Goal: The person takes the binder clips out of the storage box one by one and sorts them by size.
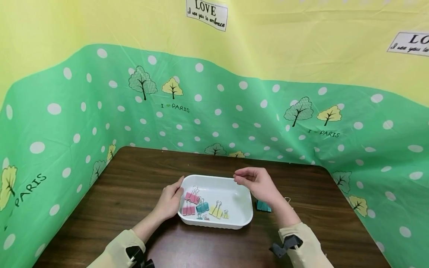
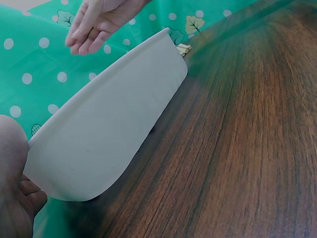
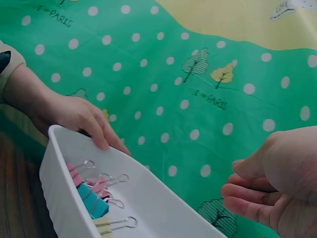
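The left hand (image 1: 170, 201) is gripping the tray (image 1: 218, 224) at its left end, while the right hand (image 1: 256, 184) is hovering by the far right rim, its fingers loosely bent, and I'm seeing nothing between them. The tray is lying on the table (image 1: 197, 247) with its long axis running left to right, and the clips (image 1: 202, 207) inside are sitting mostly in its left half, leftward of the right fingers and nearer me, closer to the left hand. Outside, a teal clip (image 1: 263, 206) is resting just right of the tray, near-right of those fingers.
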Tool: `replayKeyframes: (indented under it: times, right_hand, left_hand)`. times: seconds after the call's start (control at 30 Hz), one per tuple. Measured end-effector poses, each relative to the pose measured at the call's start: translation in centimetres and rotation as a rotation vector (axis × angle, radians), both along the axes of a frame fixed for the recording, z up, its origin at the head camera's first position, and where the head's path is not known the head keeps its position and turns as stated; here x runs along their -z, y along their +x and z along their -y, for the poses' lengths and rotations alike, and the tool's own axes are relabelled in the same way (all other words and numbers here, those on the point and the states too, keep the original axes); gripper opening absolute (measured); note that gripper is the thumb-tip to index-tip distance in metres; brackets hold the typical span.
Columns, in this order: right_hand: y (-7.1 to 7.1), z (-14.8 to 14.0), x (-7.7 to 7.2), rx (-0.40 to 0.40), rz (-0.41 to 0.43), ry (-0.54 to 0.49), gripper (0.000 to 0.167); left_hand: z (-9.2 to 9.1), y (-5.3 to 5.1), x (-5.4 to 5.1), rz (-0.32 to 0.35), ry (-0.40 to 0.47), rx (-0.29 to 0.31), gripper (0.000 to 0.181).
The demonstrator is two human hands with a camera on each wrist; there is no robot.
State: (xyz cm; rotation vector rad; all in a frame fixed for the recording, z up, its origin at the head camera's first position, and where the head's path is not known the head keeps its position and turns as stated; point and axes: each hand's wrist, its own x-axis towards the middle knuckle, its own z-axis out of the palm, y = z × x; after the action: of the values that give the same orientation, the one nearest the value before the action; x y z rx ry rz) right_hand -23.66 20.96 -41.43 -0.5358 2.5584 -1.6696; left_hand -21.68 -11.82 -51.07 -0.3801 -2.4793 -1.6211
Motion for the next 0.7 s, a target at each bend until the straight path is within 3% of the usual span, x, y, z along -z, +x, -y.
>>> replayKeyframes:
  times: [0.3, 0.7]
  right_hand:
    - [-0.4, 2.5, 0.4, -0.035, 0.013, -0.003, 0.021]
    - [-1.0, 5.9, 1.5, -0.024, 0.1, -0.042, 0.021]
  left_hand:
    - [0.0, -0.2, -0.3, -0.008, 0.0, 0.0, 0.047]
    - [0.0, 0.1, -0.1, 0.001, -0.007, -0.009, 0.047]
